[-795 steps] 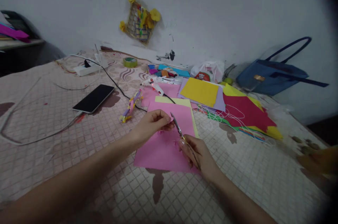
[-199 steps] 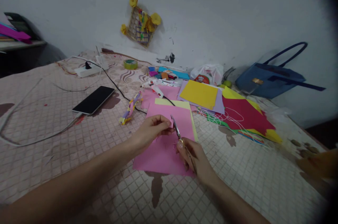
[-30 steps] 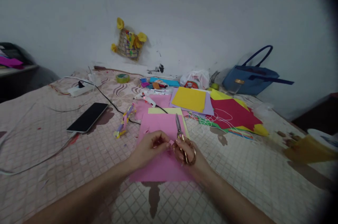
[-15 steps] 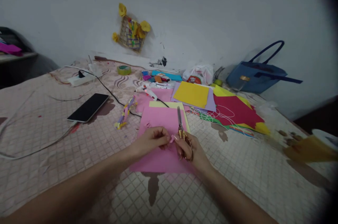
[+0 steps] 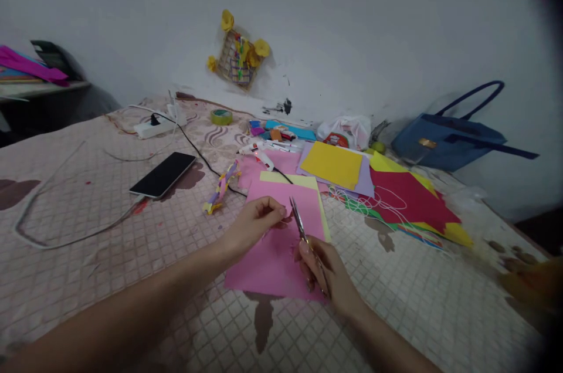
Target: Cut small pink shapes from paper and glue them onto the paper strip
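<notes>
My right hand point(image 5: 321, 267) is closed round the handles of a pair of scissors point(image 5: 298, 220), whose narrow metal blades point up and away. Just left of the blade tips, my left hand point(image 5: 257, 220) has thumb and fingers pinched together; what sits between them is too small to make out. Both hands are over a pink sheet of paper point(image 5: 268, 270), which lies on a pale yellow sheet point(image 5: 324, 223). Small pink scraps point(image 5: 294, 251) show near my right fingers.
Left of the paper lie a braided paper strip point(image 5: 222, 186) and a phone point(image 5: 163, 175) on a cable. Behind are a glue gun point(image 5: 259, 156), green tape point(image 5: 221, 117), and yellow paper point(image 5: 332, 163). White string point(image 5: 373, 200) and red paper point(image 5: 409, 197) lie right, before a blue bag point(image 5: 448, 138).
The hands have drawn apart; the pink bit seen between them no longer shows. The scissors have turned, their tips now leaning left toward my left fingers. The whole view has shifted slightly.
</notes>
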`<state>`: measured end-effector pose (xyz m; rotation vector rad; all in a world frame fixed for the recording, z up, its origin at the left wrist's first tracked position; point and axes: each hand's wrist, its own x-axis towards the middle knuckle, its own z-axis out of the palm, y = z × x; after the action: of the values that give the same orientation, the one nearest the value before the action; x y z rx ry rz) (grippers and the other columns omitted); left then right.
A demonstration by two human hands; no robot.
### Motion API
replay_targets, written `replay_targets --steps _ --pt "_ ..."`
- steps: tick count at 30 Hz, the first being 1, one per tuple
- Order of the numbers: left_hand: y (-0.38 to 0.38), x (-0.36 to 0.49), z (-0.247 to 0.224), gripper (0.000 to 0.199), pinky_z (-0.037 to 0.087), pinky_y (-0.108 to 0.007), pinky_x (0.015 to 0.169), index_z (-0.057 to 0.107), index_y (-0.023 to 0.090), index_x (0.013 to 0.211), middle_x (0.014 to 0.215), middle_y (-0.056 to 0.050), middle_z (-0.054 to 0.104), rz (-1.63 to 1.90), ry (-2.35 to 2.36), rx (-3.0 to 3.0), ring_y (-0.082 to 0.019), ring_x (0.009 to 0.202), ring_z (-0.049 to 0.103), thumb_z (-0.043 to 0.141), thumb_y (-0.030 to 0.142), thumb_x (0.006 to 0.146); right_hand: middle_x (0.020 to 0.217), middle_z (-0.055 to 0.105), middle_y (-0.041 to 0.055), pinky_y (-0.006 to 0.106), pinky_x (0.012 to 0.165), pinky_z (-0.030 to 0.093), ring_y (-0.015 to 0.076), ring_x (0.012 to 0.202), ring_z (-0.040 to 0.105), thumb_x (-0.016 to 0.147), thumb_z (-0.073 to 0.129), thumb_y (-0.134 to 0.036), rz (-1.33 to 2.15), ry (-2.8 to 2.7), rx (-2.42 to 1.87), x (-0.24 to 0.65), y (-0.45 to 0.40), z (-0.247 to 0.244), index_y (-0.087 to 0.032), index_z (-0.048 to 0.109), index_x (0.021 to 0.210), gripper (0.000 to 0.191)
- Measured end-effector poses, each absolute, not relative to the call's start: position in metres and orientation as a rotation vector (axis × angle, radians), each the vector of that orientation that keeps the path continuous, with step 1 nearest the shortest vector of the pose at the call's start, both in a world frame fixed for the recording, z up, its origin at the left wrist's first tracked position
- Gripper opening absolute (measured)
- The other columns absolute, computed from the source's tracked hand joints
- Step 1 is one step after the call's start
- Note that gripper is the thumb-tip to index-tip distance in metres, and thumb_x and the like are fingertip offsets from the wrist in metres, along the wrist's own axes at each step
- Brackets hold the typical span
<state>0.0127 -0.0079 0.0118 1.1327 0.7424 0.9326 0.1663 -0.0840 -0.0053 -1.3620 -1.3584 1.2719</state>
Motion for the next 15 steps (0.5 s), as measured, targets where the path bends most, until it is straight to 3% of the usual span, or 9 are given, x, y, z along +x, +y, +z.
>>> replay_targets --steps 15 --pt "-0.0097 0.0165 0.0115 0.014 0.044 -0.024 0.066 0.055 0.013 0.070 0.070 -0.001 0.060 0.974 0.747 1.098 -0.010 0.068 0.057 0.063 0.025 0.073 0.049 0.037 -0.0062 0.020 0.038 0.028 0.0077 0.041 0.036 0.079 0.049 -0.052 1.132 -1.463 -1.402 0.1654 -0.0835 -0.0030 -0.017 0.046 0.064 0.038"
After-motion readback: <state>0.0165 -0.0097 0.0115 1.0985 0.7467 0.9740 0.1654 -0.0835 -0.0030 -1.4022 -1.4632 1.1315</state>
